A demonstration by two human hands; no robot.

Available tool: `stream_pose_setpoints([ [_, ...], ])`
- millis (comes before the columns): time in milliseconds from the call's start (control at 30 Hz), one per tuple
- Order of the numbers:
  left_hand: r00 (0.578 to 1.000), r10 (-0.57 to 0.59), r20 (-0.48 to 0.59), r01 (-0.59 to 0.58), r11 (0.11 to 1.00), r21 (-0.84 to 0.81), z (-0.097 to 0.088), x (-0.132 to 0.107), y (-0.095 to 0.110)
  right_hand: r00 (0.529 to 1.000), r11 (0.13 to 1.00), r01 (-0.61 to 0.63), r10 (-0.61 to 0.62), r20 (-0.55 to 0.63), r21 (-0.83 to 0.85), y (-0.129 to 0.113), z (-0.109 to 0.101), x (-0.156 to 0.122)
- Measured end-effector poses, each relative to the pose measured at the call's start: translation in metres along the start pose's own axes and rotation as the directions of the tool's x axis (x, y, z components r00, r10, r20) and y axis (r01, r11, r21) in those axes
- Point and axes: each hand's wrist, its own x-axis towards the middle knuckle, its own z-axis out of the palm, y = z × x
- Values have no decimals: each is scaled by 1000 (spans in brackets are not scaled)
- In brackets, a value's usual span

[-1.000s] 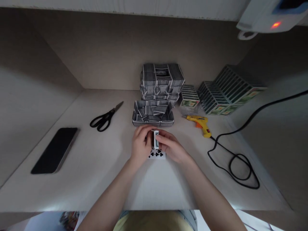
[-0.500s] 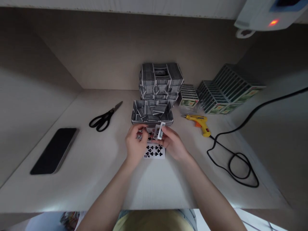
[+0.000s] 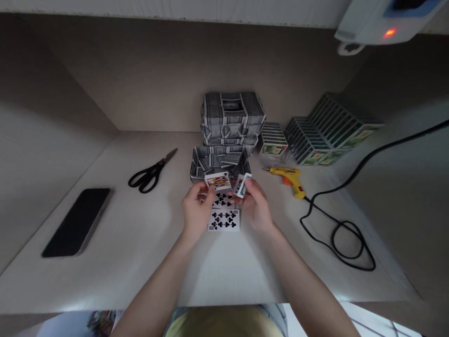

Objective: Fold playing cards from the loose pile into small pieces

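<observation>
Now left hand [image 3: 195,211] pinches a face card [image 3: 218,180] by its lower edge; right hand [image 3: 257,206] pinches a second card [image 3: 242,185], both above the clubs cards [image 3: 224,219] on the counter [image 3: 140,234]. Likely light, thin, slippery, bendy: grip edges.

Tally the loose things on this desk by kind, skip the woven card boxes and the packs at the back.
Scissors: 1
Phone: 1
Glue gun: 1
Playing cards: 4, one in the left hand, one in the right hand
Total: 7
</observation>
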Motion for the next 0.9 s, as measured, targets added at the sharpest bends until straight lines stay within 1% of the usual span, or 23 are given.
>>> stream_pose_setpoints([
  [67, 1000, 7, 14, -7, 999, 35, 0, -1, 0, 993, 991, 105, -109, -50, -81, 1, -1, 0],
  [133, 1000, 9, 22, -10, 998, 56, 1, -2, 0, 976, 967, 194, -207, -69, -164, 2, -2, 0],
  [200, 1000, 10, 25, -11, 998, 63, 1, -2, 1, 967, 947, 232, -250, -56, -222, 3, -3, -1],
  [367, 999, 32, 36, -35, 994, 99, 3, -3, 1, 953, 914, 257, -293, -72, -313, 1, 0, -5],
  [467, 995, 79, 59, -86, 989, 120, 3, -5, 1, 963, 924, 226, -260, -75, -308, 0, 2, -7],
  [567, 983, 142, 113, -156, 979, 130, 3, -8, 4, 969, 930, 207, -237, -64, -304, 0, 4, -8],
  [633, 965, 203, 163, -225, 966, 128, 3, -9, 6, 964, 921, 228, -259, -59, -315, 0, 5, -8],
  [733, 925, 287, 250, -319, 943, 95, 3, -10, 10, 958, 911, 248, -280, -52, -330, -1, 5, -8],
  [900, 881, 340, 328, -379, 924, 59, 1, -11, 11, 963, 911, 243, -269, -35, -333, 0, 5, -7],
])
